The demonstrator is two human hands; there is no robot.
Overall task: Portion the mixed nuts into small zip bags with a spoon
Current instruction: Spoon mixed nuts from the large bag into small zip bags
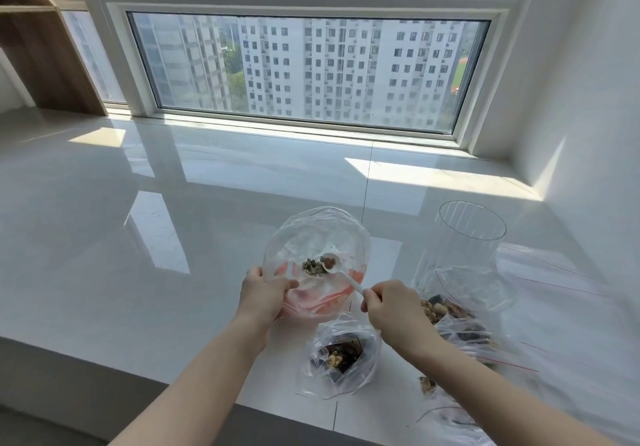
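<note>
White glossy ledge point(173, 203) under window, sun patches on it. On it: small bag w/ nuts point(337, 355) near front edge; clear cup point(465, 241) at right, standing on empty bags point(554, 272); more filled bags point(453, 324) front right, beside the cup.

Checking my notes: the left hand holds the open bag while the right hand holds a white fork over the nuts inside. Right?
Not quite: the head view shows a white spoon, not a fork. The left hand holds the open bag; the right hand holds the spoon over the nuts inside.
</note>
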